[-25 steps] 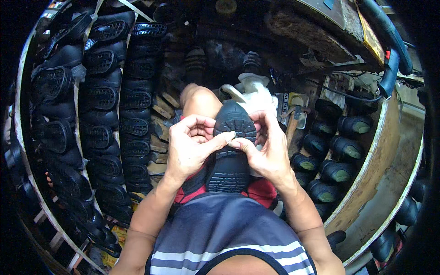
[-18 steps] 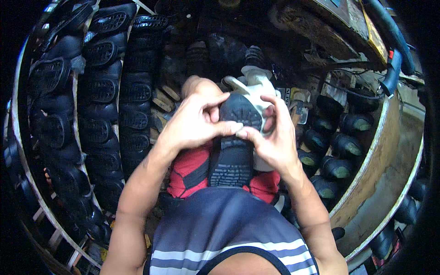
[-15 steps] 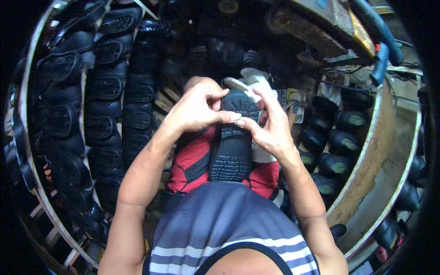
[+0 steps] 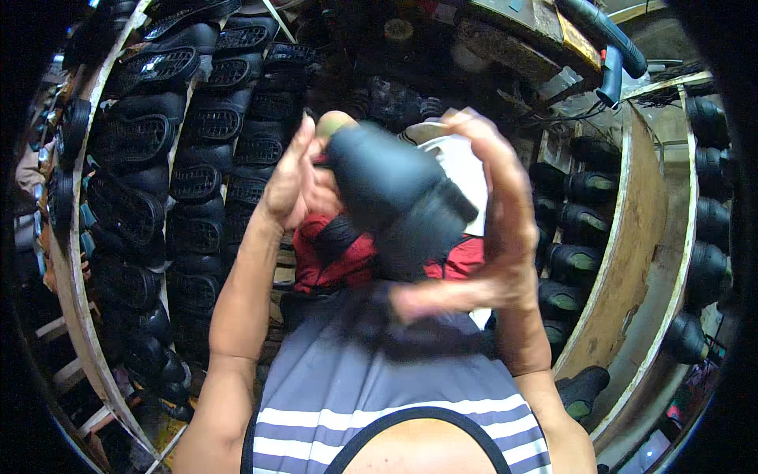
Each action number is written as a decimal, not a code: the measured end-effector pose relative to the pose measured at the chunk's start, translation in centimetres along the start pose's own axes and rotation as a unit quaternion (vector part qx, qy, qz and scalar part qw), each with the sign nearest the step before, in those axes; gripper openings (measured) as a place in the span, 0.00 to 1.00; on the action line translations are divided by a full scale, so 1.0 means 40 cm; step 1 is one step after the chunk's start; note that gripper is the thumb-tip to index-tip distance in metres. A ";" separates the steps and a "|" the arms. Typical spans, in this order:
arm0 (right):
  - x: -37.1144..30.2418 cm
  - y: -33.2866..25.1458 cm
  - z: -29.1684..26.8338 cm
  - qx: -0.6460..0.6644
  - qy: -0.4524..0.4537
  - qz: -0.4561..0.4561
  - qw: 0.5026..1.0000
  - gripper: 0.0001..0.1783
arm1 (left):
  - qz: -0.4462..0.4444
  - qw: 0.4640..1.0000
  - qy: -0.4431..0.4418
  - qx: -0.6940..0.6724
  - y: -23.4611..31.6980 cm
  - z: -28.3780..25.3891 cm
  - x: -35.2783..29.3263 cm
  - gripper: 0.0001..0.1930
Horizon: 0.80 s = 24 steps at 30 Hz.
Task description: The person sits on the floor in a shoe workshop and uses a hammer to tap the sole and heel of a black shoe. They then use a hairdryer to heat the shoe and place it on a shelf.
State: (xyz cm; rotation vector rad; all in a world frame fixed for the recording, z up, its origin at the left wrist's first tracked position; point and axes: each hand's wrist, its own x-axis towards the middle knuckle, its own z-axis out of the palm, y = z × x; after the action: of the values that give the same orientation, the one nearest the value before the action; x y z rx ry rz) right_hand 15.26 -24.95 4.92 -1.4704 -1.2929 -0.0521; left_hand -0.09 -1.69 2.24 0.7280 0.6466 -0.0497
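A black shoe (image 4: 387,174), smeared by motion, is over my lap between my two hands, with its smooth upper showing and one end tilted to the far left. My left hand (image 4: 298,186) is beside that end, thumb raised and fingers apart, close against the shoe's edge; whether they touch it is unclear. On the other side my right hand (image 4: 509,221) is spread wide and blurred. Its fingers reach up past the shoe and its thumb points left below it, with a gap between hand and shoe.
Rows of black shoes, soles showing, fill the rack (image 4: 185,134) on the left. More black shoes (image 4: 580,225) line the right, beside a worn wooden board (image 4: 612,284). A white object (image 4: 466,178) is behind the shoe. A blue-grey tool (image 4: 608,47) lies at the upper right.
The shoe has turned over from sole showing to upper showing and tilted left. Both hands have let go of its toe and moved apart. The view has shifted slightly.
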 end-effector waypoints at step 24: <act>-0.240 0.348 0.236 0.461 0.056 0.617 0.635 0.66 | -0.010 0.996 0.043 -0.081 -0.380 -0.122 0.360 0.26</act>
State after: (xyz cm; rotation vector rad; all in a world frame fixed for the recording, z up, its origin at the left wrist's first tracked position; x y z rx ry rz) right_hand 15.80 -21.39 -14.10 -1.0654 0.1296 1.2283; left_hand 4.97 -7.56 -17.80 0.5700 0.7304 0.0162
